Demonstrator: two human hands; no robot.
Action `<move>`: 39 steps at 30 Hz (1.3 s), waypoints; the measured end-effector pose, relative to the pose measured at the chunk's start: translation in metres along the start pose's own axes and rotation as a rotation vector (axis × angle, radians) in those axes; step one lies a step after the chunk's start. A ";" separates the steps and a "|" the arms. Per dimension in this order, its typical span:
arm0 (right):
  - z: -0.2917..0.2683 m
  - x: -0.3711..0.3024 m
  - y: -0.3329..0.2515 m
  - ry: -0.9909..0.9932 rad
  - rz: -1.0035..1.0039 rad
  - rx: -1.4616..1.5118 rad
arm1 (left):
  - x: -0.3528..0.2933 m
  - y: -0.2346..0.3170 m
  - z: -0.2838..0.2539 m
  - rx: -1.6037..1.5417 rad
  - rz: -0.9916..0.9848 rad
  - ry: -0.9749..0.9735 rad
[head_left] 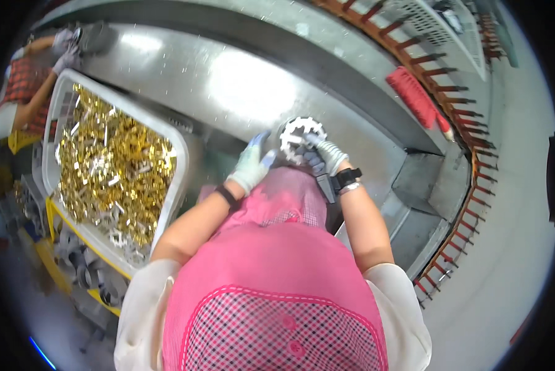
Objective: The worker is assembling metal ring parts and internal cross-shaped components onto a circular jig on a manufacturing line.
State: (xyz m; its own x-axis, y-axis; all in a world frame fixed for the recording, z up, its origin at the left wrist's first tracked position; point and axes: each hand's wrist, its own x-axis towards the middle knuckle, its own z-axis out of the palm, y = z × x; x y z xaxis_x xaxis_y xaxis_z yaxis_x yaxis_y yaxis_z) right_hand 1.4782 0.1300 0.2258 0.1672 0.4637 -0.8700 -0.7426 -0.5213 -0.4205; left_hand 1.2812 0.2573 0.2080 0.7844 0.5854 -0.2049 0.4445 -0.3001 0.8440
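Observation:
A round fixture (288, 137) with white, tooth-like blocks around its rim sits on the metal bench in front of me. My right hand (328, 154), in a pale glove with grey-blue fingertips, is at the fixture's right side. Its fingers are bent together over the rim, and what they hold, if anything, is too small to make out. To the left of the fixture, apart from it, my left hand (251, 166) has its thumb and fingers spread with nothing visible between them. It wears the same kind of glove.
At my left stands a white plastic crate (181, 157) heaped with small gold and silver metal pieces (113, 167). A coiled red air hose (411, 97) lies at the right, beside a rusty rack (469, 123) with pegs. Far left, another person's gloved hands (67, 52) work.

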 end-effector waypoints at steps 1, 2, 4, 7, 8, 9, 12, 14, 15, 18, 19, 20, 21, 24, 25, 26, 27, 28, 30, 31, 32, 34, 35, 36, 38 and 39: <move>0.008 -0.004 0.004 0.034 -0.061 0.043 | -0.005 -0.003 -0.006 -0.022 -0.003 -0.010; -0.001 0.006 0.016 -0.092 -0.017 0.147 | -0.009 -0.006 -0.012 -0.020 0.016 0.010; 0.000 0.004 0.019 -0.303 0.007 0.301 | -0.021 -0.014 -0.030 -0.171 0.018 0.073; 0.032 -0.067 -0.006 -0.306 -0.327 0.349 | -0.040 -0.017 -0.067 -0.306 0.025 0.160; 0.032 -0.086 -0.019 -0.213 -0.526 0.343 | -0.046 -0.020 -0.079 -0.327 0.036 0.174; 0.026 -0.099 -0.033 -0.123 -0.715 0.333 | -0.053 -0.022 -0.089 -0.349 0.038 0.192; 0.002 -0.130 -0.106 0.251 -1.314 0.306 | -0.081 -0.015 -0.121 -0.339 0.015 0.277; -0.050 -0.116 -0.165 0.517 -1.364 0.273 | -0.099 -0.019 -0.137 -0.215 0.058 0.342; -0.070 -0.109 -0.195 0.611 -1.441 0.224 | -0.108 -0.026 -0.140 -0.220 0.054 0.379; -0.222 -0.064 -0.246 1.184 -1.537 -0.017 | -0.115 -0.041 -0.142 -0.374 0.138 0.440; -0.236 -0.051 -0.250 1.559 -1.462 -0.300 | -0.119 -0.043 -0.147 -0.246 0.102 0.452; -0.103 -0.049 -0.260 1.364 -0.979 -1.070 | -0.167 -0.046 -0.142 -0.102 0.007 0.619; -0.079 -0.064 -0.256 1.384 -1.030 -1.451 | -0.189 -0.043 -0.142 0.016 -0.022 0.678; -0.071 -0.091 -0.234 1.511 -0.846 -1.642 | -0.217 -0.066 -0.142 0.097 -0.080 0.690; -0.080 -0.088 -0.230 1.602 -0.872 -1.597 | -0.230 -0.053 -0.152 0.010 -0.115 0.658; -0.085 -0.090 -0.228 1.688 -0.863 -1.509 | -0.243 -0.055 -0.153 -0.019 -0.180 0.685; -0.081 -0.085 -0.231 1.725 -0.864 -1.460 | -0.255 -0.066 -0.152 0.085 -0.212 0.724; -0.072 -0.080 -0.237 1.739 -0.865 -1.442 | -0.272 -0.072 -0.152 0.092 -0.239 0.795; -0.043 -0.073 -0.264 1.761 -0.874 -1.394 | -0.284 -0.071 -0.160 0.082 -0.274 0.917; -0.029 -0.068 -0.273 1.757 -0.873 -1.402 | -0.298 -0.070 -0.167 0.043 -0.340 0.953; -0.014 -0.061 -0.279 1.745 -0.867 -1.413 | -0.311 -0.070 -0.172 0.001 -0.396 0.977; 0.012 -0.050 -0.290 1.730 -0.852 -1.440 | -0.342 -0.082 -0.176 0.008 -0.360 1.078; 0.022 -0.045 -0.294 1.727 -0.842 -1.455 | -0.357 -0.087 -0.182 0.024 -0.357 1.108; 0.028 -0.042 -0.295 1.723 -0.831 -1.466 | -0.373 -0.089 -0.189 0.024 -0.409 1.131; 0.044 -0.037 -0.300 1.721 -0.812 -1.488 | -0.406 -0.102 -0.198 0.025 -0.463 1.226; 0.048 -0.034 -0.302 1.723 -0.793 -1.505 | -0.421 -0.103 -0.208 0.238 -0.462 1.298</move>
State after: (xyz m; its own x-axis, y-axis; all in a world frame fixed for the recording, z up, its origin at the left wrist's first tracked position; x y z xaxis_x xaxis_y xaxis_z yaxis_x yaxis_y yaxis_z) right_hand 1.6652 0.3059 0.3948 0.7963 0.4008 0.4530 0.3368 -0.9159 0.2184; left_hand 0.8149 0.1979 0.3099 -0.3484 0.8971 0.2718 0.7144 0.0664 0.6966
